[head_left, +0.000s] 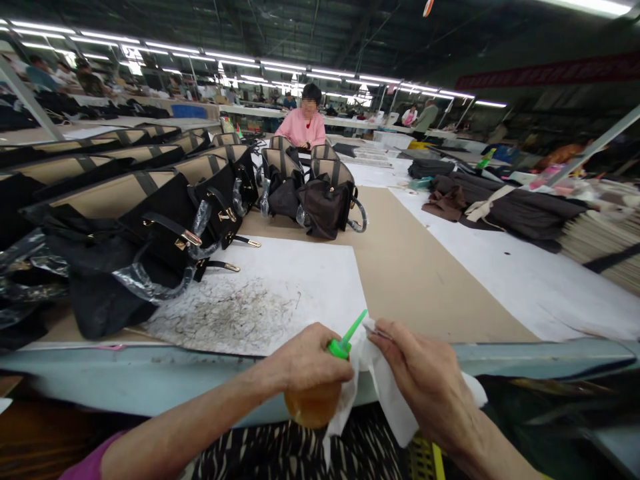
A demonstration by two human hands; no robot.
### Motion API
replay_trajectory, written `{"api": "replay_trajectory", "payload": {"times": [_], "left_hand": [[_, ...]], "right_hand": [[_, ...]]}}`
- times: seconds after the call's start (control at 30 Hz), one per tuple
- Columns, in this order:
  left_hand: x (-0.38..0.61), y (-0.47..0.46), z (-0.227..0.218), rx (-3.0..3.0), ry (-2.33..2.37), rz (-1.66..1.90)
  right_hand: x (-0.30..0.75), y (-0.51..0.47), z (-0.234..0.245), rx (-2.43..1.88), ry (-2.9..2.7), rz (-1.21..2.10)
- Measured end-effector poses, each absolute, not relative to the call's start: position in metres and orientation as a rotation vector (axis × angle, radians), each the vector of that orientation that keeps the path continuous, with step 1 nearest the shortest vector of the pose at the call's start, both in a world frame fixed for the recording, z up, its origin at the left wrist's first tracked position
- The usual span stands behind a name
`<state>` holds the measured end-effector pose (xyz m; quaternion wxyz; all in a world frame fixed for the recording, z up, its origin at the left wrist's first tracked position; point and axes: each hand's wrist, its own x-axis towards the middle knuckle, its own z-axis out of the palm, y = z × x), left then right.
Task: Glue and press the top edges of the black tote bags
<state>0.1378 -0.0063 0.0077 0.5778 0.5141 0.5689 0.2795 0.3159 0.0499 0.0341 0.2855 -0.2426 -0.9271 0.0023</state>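
Bottle (313,405) and white cloth (393,400) are held before the near edge of the table (200,373). The bottle's lower part is seen as rounded and amber-brown; whether that colour is given by the contents or the wall cannot be told. Its upper body is hidden by the left hand (316,359), whose fingers are wrapped round it. It is topped by a bright green cap (340,349), from which a slim, tapering nozzle (356,327) is pointed upward and to the right, near the fingertips of the right hand (420,360). By that hand, closed in a pinch, the cloth is gripped, its loose folds draped below. Beyond, a white sheet (325,267) is strewn with dark strands (235,310), and black handbags (145,220) are ranged at its left
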Motion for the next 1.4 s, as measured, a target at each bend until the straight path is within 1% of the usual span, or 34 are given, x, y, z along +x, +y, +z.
{"api": "replay_trajectory", "payload": {"times": [0.17, 0.37, 0.5, 0.63, 0.7, 0.87, 0.97, 1.1, 1.2, 1.3, 1.4], "left_hand": [[0.151, -0.011, 0.010, 1.340, 1.671, 0.620], [0.157, -0.010, 0.008, 1.526, 1.847, 0.562], [0.162, -0.013, 0.000, 1.580, 1.885, 0.429], [0.168, -0.016, -0.003, 1.605, 1.925, 0.414], [0.169, -0.015, -0.005, 1.586, 1.954, 0.431], [0.172, -0.014, -0.015, 1.578, 1.952, 0.571], [0.176, -0.015, -0.020, 1.728, 1.998, 0.604], [0.181, -0.013, -0.017, 1.844, 2.106, 0.427], [0.182, -0.011, -0.017, 1.837, 2.142, 0.360], [0.181, -0.012, -0.019, 1.813, 2.114, 0.374], [0.178, -0.013, -0.019, 1.775, 2.038, 0.459]], "right_hand": [[0.318, 0.056, 0.019, -0.586, -2.335, -0.019], [0.316, 0.039, -0.009, -0.473, -2.404, -0.147], [0.316, 0.031, -0.012, -0.453, -2.481, -0.107], [0.322, 0.040, -0.002, -0.639, -2.488, -0.169], [0.323, 0.042, 0.000, -0.699, -2.441, -0.150], [0.317, 0.032, -0.007, -0.560, -2.484, -0.088], [0.318, 0.033, -0.007, -0.660, -2.414, -0.025], [0.319, 0.035, -0.008, -0.788, -2.345, -0.103], [0.315, 0.028, -0.014, -0.739, -2.376, -0.104], [0.315, 0.028, -0.016, -0.667, -2.442, -0.101], [0.321, 0.036, -0.013, -0.752, -2.423, -0.179]]}}
